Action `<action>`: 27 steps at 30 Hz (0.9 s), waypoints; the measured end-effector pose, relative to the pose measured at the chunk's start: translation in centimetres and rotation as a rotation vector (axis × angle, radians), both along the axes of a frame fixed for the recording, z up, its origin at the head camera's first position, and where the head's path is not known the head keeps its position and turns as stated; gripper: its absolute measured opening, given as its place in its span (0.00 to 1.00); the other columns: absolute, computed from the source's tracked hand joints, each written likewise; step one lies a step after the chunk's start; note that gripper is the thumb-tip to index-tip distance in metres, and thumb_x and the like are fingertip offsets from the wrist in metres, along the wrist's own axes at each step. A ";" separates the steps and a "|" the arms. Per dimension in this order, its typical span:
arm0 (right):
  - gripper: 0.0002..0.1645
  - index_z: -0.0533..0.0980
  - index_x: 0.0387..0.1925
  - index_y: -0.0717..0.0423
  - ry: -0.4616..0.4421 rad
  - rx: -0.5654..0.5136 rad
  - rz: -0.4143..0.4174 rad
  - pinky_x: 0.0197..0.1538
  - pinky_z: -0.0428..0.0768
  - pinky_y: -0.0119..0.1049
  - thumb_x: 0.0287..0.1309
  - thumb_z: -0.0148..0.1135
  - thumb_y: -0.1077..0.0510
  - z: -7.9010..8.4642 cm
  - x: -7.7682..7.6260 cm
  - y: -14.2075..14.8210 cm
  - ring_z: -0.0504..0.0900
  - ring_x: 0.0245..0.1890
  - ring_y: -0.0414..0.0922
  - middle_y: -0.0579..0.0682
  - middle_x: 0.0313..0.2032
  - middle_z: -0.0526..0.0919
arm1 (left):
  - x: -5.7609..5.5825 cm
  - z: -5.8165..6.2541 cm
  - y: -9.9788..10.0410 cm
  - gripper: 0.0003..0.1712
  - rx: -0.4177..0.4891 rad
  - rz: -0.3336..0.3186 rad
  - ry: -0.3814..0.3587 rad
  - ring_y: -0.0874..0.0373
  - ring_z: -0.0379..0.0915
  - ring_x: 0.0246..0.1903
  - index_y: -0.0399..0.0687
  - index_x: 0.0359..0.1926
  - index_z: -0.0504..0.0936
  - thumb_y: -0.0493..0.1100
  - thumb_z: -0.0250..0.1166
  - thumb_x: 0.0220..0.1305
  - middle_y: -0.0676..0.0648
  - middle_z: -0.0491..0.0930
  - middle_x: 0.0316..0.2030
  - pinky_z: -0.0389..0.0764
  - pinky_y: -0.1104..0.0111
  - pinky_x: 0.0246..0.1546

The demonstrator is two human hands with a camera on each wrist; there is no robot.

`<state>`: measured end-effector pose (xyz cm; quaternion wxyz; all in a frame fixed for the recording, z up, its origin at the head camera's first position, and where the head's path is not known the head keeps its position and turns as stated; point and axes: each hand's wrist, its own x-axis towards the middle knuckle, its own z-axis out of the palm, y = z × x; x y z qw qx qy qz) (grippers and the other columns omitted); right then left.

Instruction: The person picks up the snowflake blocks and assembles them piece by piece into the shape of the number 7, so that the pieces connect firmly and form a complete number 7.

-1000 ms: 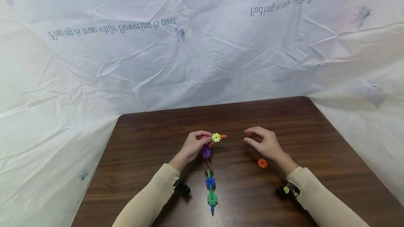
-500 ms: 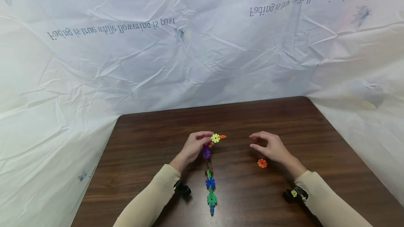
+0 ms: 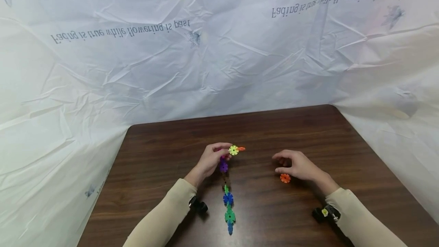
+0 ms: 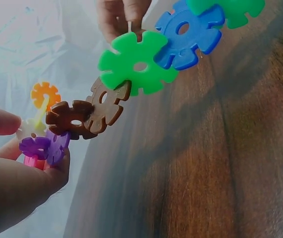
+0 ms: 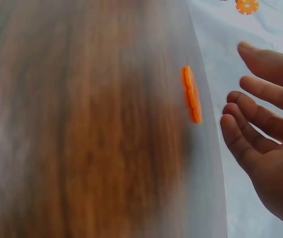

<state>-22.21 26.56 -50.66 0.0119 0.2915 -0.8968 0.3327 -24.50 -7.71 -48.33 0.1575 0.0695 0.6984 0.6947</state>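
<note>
My left hand (image 3: pixel 210 159) pinches a chain of interlocking notched plastic discs near its far end. Past the fingertips, a yellow disc (image 3: pixel 233 150) with an orange disc (image 3: pixel 241 149) sticks out to the right. From the hand the chain runs toward me through a purple disc (image 3: pixel 223 167), brown discs (image 4: pixel 72 120), a green disc (image 4: pixel 131 59) and a blue disc (image 3: pixel 228 199). The pink piece is mostly hidden by the fingers. My right hand (image 3: pixel 300 166), fingers loosely bent and holding nothing, hovers just above a loose orange disc (image 3: pixel 285 178) lying flat on the table.
The dark wooden table (image 3: pixel 164 144) has its far edge against a wrinkled white printed sheet (image 3: pixel 219 68). Small black cameras (image 3: pixel 199 206) are strapped to both wrists.
My right hand has moved away from the chain's end, to the right and toward me, down beside the loose orange disc. The left hand and chain have stayed almost still.
</note>
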 end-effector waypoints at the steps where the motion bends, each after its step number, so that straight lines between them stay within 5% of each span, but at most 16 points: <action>1: 0.26 0.80 0.52 0.52 -0.012 0.017 0.017 0.38 0.81 0.33 0.54 0.71 0.46 0.0 0.0 0.1 0.80 0.38 0.40 0.45 0.43 0.83 | 0.0 0.0 0.0 0.17 -0.004 -0.001 0.003 0.39 0.79 0.44 0.42 0.56 0.81 0.37 0.59 0.68 0.41 0.82 0.46 0.82 0.54 0.49; 11: 0.21 0.81 0.49 0.50 -0.078 0.103 0.165 0.36 0.78 0.31 0.55 0.72 0.51 -0.1 0.0 0.6 0.77 0.35 0.37 0.44 0.44 0.81 | -0.1 0.2 -0.1 0.16 -0.002 0.008 -0.005 0.52 0.80 0.38 0.42 0.56 0.81 0.36 0.59 0.68 0.41 0.81 0.48 0.82 0.54 0.50; 20: 0.20 0.82 0.48 0.48 -0.124 0.171 0.236 0.39 0.78 0.32 0.51 0.74 0.53 0.6 0.0 1.1 0.76 0.38 0.37 0.43 0.46 0.77 | 0.0 0.0 -0.2 0.17 -0.005 0.007 0.003 0.41 0.79 0.44 0.43 0.56 0.81 0.36 0.58 0.68 0.42 0.81 0.49 0.82 0.53 0.50; 27: 0.13 0.82 0.38 0.46 -0.014 0.159 0.270 0.36 0.78 0.30 0.49 0.75 0.56 0.2 -0.4 1.1 0.76 0.35 0.35 0.42 0.41 0.78 | -0.1 -0.1 -0.2 0.16 -0.001 0.009 -0.001 0.45 0.80 0.41 0.43 0.55 0.81 0.35 0.58 0.68 0.42 0.81 0.49 0.82 0.55 0.49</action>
